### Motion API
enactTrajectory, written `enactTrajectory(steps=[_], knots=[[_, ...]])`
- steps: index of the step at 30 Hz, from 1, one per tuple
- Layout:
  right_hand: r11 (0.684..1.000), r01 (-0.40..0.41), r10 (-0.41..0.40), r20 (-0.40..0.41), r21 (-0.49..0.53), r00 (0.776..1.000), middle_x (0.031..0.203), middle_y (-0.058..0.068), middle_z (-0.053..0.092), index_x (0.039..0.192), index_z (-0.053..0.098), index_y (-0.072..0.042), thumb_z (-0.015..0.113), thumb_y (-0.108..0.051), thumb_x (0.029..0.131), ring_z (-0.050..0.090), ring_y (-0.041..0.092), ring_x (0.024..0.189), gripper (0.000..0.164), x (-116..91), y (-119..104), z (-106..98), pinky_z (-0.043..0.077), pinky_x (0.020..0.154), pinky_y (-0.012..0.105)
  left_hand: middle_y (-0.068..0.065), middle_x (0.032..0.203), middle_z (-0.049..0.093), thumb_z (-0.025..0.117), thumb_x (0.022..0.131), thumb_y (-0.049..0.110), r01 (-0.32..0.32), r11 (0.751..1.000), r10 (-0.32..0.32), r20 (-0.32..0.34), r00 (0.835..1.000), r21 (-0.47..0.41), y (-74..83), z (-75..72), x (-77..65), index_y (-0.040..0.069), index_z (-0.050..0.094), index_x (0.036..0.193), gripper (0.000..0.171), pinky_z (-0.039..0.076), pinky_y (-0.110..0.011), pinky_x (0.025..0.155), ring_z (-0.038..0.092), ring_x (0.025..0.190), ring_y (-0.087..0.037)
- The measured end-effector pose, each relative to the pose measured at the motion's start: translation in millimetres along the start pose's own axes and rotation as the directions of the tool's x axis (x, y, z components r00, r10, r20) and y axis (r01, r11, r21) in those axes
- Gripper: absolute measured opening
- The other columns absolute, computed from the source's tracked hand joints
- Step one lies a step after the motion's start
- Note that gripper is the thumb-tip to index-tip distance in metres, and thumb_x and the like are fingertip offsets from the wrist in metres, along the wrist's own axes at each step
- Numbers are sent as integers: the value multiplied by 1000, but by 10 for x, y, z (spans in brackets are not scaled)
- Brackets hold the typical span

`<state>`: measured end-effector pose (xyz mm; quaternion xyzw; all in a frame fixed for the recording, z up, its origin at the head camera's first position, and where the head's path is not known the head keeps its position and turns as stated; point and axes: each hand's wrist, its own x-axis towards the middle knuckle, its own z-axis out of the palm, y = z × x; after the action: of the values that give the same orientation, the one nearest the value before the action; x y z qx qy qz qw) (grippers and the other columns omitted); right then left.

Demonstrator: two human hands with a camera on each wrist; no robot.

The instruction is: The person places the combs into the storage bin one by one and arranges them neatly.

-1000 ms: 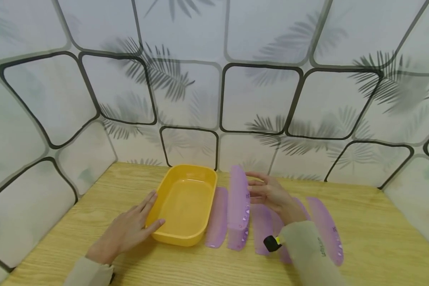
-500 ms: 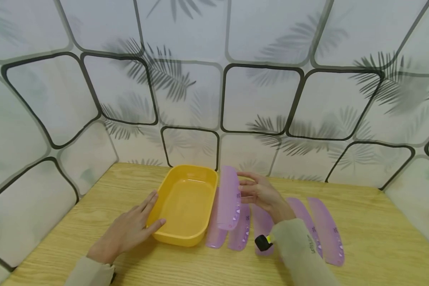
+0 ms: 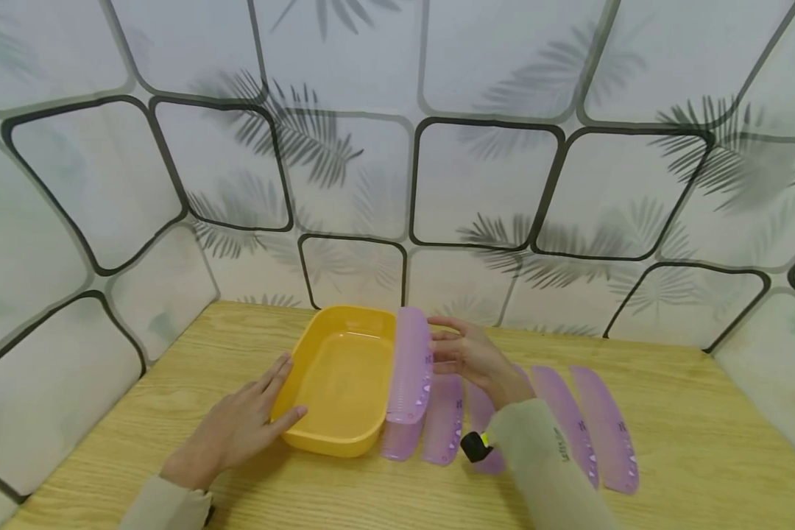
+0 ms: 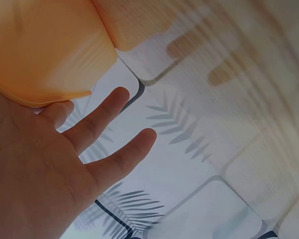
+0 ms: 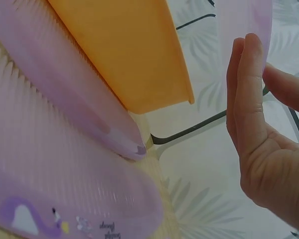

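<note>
My right hand (image 3: 475, 362) pinches a translucent purple comb (image 3: 411, 368) by its curved back, above the right rim of a yellow plastic tray (image 3: 338, 383). In the right wrist view the thumb and fingers meet at the lower end of that held comb (image 5: 245, 20). My left hand (image 3: 235, 427) rests against the tray's left rim, its fingers straight and thumb over the edge. Spread fingers (image 4: 107, 119) show beside the tray wall in the left wrist view. Between tray and right sleeve lie more purple combs, one of them a comb (image 3: 445, 423) with printed marks.
Further right on the wooden table (image 3: 689, 419) two curved combs lie side by side, the outermost comb (image 3: 606, 430) near the right sleeve. A patterned wall covering (image 3: 477, 184) rises behind the table's back edge and along both sides.
My right hand has carried the comb leftward, from over the combs on the table to the tray's right rim. The left hand and tray stay put.
</note>
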<state>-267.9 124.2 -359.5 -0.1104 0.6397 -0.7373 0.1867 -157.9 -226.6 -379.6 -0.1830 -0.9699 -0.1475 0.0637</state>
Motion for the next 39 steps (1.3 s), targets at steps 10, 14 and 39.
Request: enactTrajectory(steps=[10, 14, 39], knots=[[1000, 11, -11, -1, -3, 1000, 102, 8, 63, 149, 36, 10, 53, 9, 97, 67, 17, 81, 55, 71, 4, 148, 61, 73, 35, -23, 161, 30, 50, 104, 51, -5, 1000, 5, 15, 1000, -4, 25, -3, 7, -7, 30, 155, 80, 47, -60, 100, 53, 127, -48], [1000, 12, -13, -15, -1, 1000, 101, 8, 63, 148, 37, 10, 53, 10, 96, 67, 17, 80, 55, 100, 5, 207, 61, 71, 34, -23, 160, 30, 50, 104, 50, -10, 1000, 10, 10, 1000, 2, 22, -5, 12, -8, 31, 155, 79, 47, -59, 100, 53, 127, -48], [998, -35, 29, -102, -50, 994, 109, 23, 60, 141, 44, 9, 62, 18, 87, 67, 22, 74, 58, 353, -45, 710, 63, 69, 40, -21, 161, 30, 49, 104, 52, 10, 1000, -10, 4, 1000, -3, 17, -1, 6, -6, 31, 155, 80, 47, -61, 99, 53, 126, -49]])
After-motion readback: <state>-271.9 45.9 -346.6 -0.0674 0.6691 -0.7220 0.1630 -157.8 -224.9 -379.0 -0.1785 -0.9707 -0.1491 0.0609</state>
